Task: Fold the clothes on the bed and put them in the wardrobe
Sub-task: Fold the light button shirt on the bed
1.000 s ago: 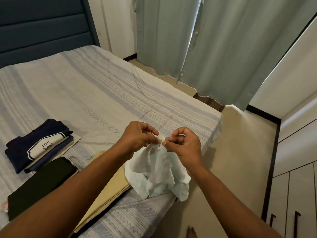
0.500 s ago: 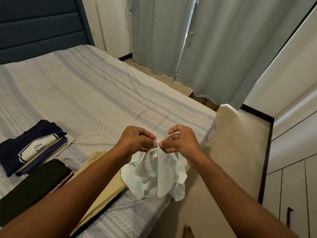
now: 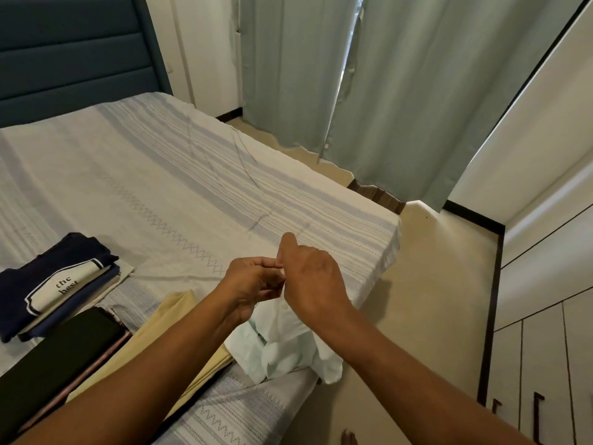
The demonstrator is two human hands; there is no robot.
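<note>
A pale mint shirt [image 3: 285,348] hangs crumpled at the bed's near edge, its top held up between both hands. My left hand [image 3: 253,287] pinches the cloth from the left with curled fingers. My right hand [image 3: 308,277] grips it from the right, back of the hand toward me, overlapping the left hand's fingertips. Folded clothes lie on the striped bed [image 3: 179,187]: a navy T-shirt stack [image 3: 54,284] with "the best" printed, a black garment [image 3: 54,358], and a beige one [image 3: 179,342] partly under my left forearm.
White wardrobe doors [image 3: 545,358] with dark handles stand at the right. Pale green curtains [image 3: 369,75] hang beyond the bed's foot. A dark blue headboard [image 3: 73,49] is at upper left. Beige floor [image 3: 426,316] lies between bed and wardrobe.
My hands have closed together, the right one turning over the left one's fingertips. The shirt top is bunched tighter and hidden between them. The view shifted slightly.
</note>
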